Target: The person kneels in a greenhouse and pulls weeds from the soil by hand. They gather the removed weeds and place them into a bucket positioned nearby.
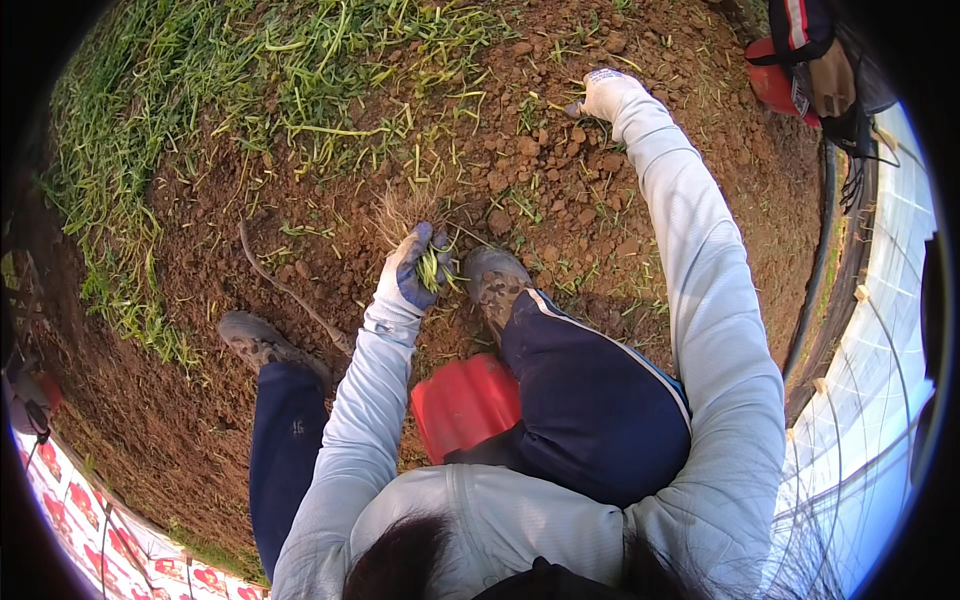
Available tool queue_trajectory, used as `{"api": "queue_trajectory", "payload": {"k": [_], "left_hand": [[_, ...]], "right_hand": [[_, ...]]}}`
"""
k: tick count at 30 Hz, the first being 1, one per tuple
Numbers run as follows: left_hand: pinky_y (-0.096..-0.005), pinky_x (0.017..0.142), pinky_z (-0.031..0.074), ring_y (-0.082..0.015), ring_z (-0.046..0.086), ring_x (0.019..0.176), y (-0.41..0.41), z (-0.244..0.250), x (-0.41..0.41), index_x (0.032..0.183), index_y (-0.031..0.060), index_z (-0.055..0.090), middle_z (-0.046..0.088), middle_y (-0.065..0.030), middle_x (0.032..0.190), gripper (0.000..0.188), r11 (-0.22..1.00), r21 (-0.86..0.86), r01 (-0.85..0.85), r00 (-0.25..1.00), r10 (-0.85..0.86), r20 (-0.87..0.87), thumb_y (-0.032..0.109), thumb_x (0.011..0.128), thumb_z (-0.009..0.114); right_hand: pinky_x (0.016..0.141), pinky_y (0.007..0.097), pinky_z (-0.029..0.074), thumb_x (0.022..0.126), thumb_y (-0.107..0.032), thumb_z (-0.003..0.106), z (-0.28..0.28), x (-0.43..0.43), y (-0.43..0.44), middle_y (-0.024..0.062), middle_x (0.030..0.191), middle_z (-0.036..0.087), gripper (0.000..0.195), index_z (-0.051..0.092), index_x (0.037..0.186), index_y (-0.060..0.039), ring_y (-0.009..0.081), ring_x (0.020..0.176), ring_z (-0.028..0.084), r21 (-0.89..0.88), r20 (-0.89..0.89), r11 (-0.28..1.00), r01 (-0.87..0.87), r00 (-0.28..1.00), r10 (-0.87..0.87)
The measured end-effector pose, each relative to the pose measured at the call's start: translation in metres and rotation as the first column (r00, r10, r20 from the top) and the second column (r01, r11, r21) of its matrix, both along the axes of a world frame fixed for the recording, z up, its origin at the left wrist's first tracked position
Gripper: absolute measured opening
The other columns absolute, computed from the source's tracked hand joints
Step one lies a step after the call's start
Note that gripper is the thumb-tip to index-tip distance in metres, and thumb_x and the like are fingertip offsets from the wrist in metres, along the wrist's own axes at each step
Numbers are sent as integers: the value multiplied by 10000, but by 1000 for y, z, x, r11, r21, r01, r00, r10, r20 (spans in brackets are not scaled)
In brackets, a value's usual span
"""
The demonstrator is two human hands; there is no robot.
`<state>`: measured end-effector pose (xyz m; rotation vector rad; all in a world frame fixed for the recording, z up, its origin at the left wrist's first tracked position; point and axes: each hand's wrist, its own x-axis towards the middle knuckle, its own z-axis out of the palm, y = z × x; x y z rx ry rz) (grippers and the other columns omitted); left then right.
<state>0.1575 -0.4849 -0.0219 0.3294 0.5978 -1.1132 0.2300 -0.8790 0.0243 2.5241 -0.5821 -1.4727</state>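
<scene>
My left hand (pixel 422 266), in a white and blue-grey work glove, is closed around a bunch of cut green stems (pixel 430 271). Pale, dry-looking roots (pixel 405 214) fan out from the far side of that bunch. Up and to the right, my right arm is stretched out. The gloved right hand (pixel 609 91) is down close to the crumbly brown soil (pixel 551 180), its fingers mostly hidden behind the back of the hand. Whether it grips anything cannot be seen. Short stem pieces and clods lie around both hands.
Cut greens (pixel 247 67) lie thickly at upper left. My boots (pixel 496 281) stand on soil; a red plastic object (pixel 469 405) lies between my legs. A thin root-like stick (pixel 281 285) lies at left. Another person's hand (pixel 831 79) shows upper right, near plastic sheeting (pixel 862 360).
</scene>
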Motion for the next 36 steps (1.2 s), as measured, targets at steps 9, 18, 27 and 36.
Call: {"api": "queue_trajectory", "payload": {"k": [9,18,27,36], "left_hand": [[-292,551,460,-167,556,690,-7,10,-2,985,115,522,554,-30,845,164,996,89,25,1000,-26,15,271,952,557],[-288,574,478,-169,579,717,0,-12,-13,1047,105,541,588,-45,901,191,993,98,65,997,-68,29,269,950,559],[-314,541,462,-207,553,733,2,-1,-7,912,150,518,527,-42,869,100,999,24,-32,999,32,-25,222,911,588],[-298,580,532,-166,638,667,-31,40,9,1008,79,631,649,-33,792,266,969,223,-110,994,101,51,280,850,703]], "right_hand": [[993,385,430,896,-444,554,-22,-12,-21,151,1326,528,561,523,1302,-58,308,1207,518,47,-17,998,38,999,-37],[972,410,446,930,-349,486,-10,-40,-1,176,1290,546,458,516,1294,-72,330,1164,545,140,226,974,177,952,-206],[767,419,508,919,-269,518,39,-86,12,260,1075,613,431,510,1269,-16,367,984,603,455,767,849,268,367,-527],[677,367,486,910,-262,549,86,-66,135,187,899,644,497,452,1308,20,279,770,630,798,288,540,268,617,-732]]}}
